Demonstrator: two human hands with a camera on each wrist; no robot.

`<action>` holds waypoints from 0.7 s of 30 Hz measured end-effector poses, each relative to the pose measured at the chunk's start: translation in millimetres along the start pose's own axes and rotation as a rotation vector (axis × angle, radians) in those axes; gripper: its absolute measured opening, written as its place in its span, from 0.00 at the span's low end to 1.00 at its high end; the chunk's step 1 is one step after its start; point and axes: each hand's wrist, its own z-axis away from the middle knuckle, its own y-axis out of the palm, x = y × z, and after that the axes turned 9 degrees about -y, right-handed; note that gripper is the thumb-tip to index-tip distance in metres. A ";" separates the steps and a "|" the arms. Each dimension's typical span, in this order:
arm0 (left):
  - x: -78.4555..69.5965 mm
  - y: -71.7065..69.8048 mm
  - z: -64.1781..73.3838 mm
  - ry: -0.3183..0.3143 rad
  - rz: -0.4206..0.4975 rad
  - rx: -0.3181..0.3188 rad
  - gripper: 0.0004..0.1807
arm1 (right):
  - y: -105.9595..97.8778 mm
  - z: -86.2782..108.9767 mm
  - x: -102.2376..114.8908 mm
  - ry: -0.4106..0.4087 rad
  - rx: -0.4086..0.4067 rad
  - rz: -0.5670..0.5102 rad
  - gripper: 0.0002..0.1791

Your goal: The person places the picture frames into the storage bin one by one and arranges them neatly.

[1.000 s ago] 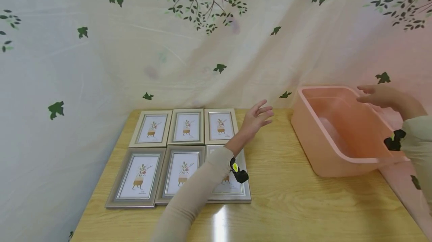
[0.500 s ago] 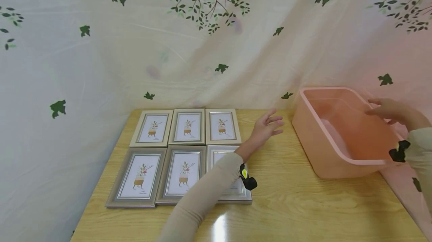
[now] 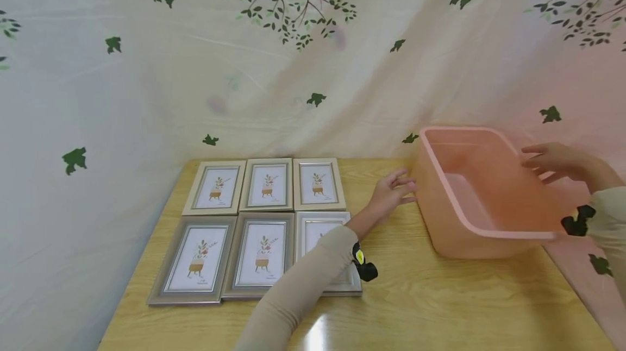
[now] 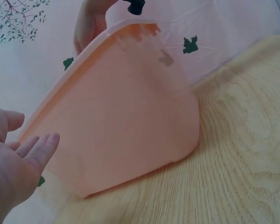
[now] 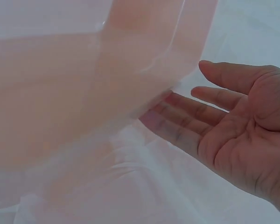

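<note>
A pink plastic tub [image 3: 442, 199] stands at the right of the wooden table, its inside bare. My left hand [image 3: 389, 194] is at the tub's left wall, fingers loosely extended and fingertips at or very near the plastic. In the left wrist view that hand [image 4: 18, 163] has its palm turned up, with nothing in it. On the tub's far right side is my right hand [image 3: 559, 162]. The right wrist view has its straight fingers [image 5: 177, 123] reaching behind the tub's rim, so the fingertips are partly hidden.
Several picture frames [image 3: 262, 215] lie face up in two rows on the table's left half. My left sleeve [image 3: 303, 280] crosses over the front right frame [image 3: 352, 283]. A leaf-printed cloth [image 3: 274, 68] hangs behind the wooden table [image 3: 415, 307].
The left hand has moved right and slightly down to the tub's left wall. The right hand has lowered to the tub's right side. The tub has shifted slightly left relative to the table.
</note>
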 end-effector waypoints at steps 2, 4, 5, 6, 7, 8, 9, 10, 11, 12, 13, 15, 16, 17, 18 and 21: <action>0.6 -0.3 -0.4 -0.001 -0.003 0.006 0.30 | 2.3 0.5 3.2 -0.023 0.022 -0.014 0.37; 0.6 -1.2 -0.7 -0.008 -0.004 0.009 0.31 | 5.3 0.9 6.9 -0.043 0.041 -0.025 0.36; 0.3 -1.7 -0.6 -0.011 0.003 0.010 0.31 | 6.9 1.3 8.8 -0.048 0.045 -0.031 0.35; -0.3 -2.4 -0.6 -0.013 0.003 0.007 0.32 | 8.4 1.2 10.6 -0.056 0.051 -0.038 0.35; -1.3 -3.5 -0.2 -0.012 0.002 0.004 0.31 | 10.0 0.9 12.4 -0.064 0.051 -0.046 0.35; -2.5 -4.5 0.1 -0.016 0.013 0.001 0.31 | 11.5 0.5 14.3 -0.072 0.050 -0.057 0.35; -3.7 -5.6 0.3 -0.020 0.025 -0.003 0.31 | 13.0 -0.1 16.0 -0.079 0.045 -0.066 0.35; -4.9 -6.7 0.3 -0.021 0.041 -0.004 0.30 | 14.5 -0.9 17.5 -0.089 0.040 -0.077 0.35; -6.1 -7.9 0.4 -0.024 0.056 -0.006 0.30 | 16.0 -1.9 18.5 -0.098 0.034 -0.089 0.35; -7.4 -9.2 0.3 -0.026 0.068 -0.005 0.30 | 17.5 -2.9 19.3 -0.106 0.030 -0.102 0.35; -8.8 -10.5 0.3 -0.029 0.081 -0.003 0.29 | 19.4 -4.1 19.7 -0.115 0.022 -0.116 0.35; -12.0 -13.0 0.7 -0.040 0.099 0.000 0.29 | 23.5 -6.4 19.8 -0.125 0.004 -0.134 0.36; -13.6 -14.5 1.0 -0.045 0.103 0.000 0.29 | 25.8 -7.2 19.9 -0.133 -0.005 -0.143 0.36; -15.4 -15.9 1.5 -0.051 0.105 -0.003 0.28 | 28.1 -7.8 20.1 -0.140 -0.015 -0.150 0.36; -17.5 -17.4 2.3 -0.056 0.105 -0.004 0.28 | 30.3 -8.3 20.1 -0.151 -0.025 -0.156 0.36; -23.3 -21.8 4.1 -0.068 0.096 -0.008 0.26 | 36.9 -9.7 20.8 -0.168 -0.058 -0.170 0.36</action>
